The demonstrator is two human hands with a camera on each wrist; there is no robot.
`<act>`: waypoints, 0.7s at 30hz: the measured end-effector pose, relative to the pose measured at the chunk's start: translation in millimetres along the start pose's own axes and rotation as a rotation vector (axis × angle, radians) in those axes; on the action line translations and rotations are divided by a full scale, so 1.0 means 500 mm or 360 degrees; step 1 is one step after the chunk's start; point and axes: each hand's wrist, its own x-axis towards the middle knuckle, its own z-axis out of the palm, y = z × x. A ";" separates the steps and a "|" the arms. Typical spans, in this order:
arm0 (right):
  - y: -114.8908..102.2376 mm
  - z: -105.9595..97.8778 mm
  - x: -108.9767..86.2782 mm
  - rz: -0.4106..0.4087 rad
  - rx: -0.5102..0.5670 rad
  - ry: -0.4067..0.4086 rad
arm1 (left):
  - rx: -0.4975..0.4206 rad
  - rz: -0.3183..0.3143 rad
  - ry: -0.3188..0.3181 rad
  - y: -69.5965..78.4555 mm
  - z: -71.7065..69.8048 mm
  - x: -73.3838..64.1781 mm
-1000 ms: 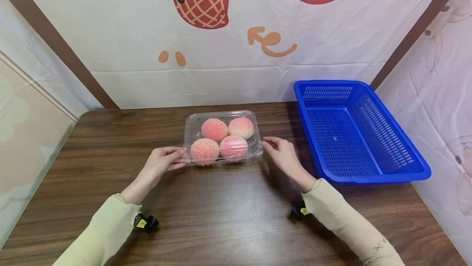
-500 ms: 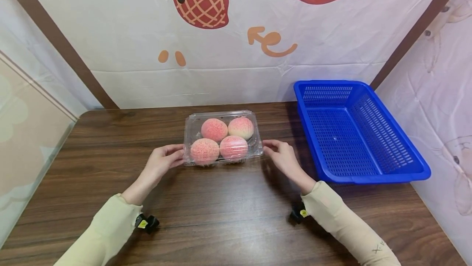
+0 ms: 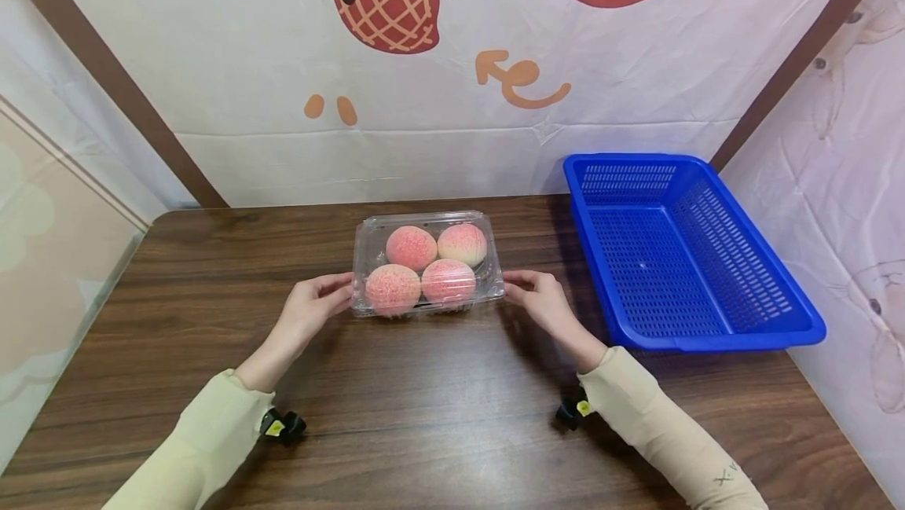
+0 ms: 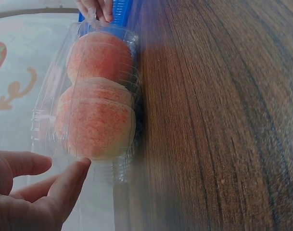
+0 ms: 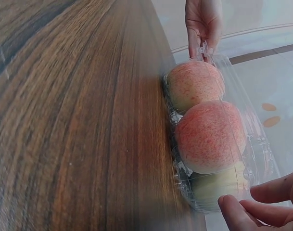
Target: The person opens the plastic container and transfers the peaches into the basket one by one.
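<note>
A clear plastic clamshell box (image 3: 369,241) sits on the table with its lid down. Several pink-and-cream peaches (image 3: 393,290) show through it. At the box's left end, my left hand (image 3: 308,310) pinches the rim between thumb and fingers. My right hand (image 3: 543,302) does likewise at the right end. The left wrist view has the thumb and fingers of the left hand (image 4: 38,192) close to the near peach (image 4: 95,120), outside the plastic. In the right wrist view, the right hand's fingers (image 5: 235,214) lie against the box's corner. Parts of the fingertips are hidden by the rim.
A blue perforated plastic basket (image 3: 657,258) stands to the right of the box, near the back edge. The brown wood-grain table (image 3: 424,416) extends in front. A printed white cloth (image 3: 452,156) hangs behind it.
Fingers of both hands have shifted slightly at the box's ends; the right fingers now lie closer against its side. The box and peaches have stayed in place.
</note>
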 end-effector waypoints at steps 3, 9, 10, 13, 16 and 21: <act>0.001 0.002 0.001 0.0065 0.0202 -0.0052 | 0.0011 -0.0009 -0.0002 0.001 0.000 -0.001; 0.002 0.002 0.002 0.0152 0.0400 -0.0091 | 0.0185 -0.0005 0.0025 0.000 0.000 -0.002; 0.001 0.002 0.002 0.0152 0.0416 -0.0097 | 0.0228 0.0002 0.0034 0.000 0.000 -0.002; 0.000 0.002 0.000 0.0151 0.0479 -0.0114 | 0.0314 0.0021 0.0062 -0.002 0.002 -0.002; -0.001 0.002 -0.002 0.0154 0.0547 -0.0132 | 0.0256 0.0026 0.0064 -0.002 0.004 -0.002; 0.001 0.000 -0.003 0.0170 0.0659 -0.0171 | 0.0072 0.0009 0.0043 -0.001 0.007 -0.002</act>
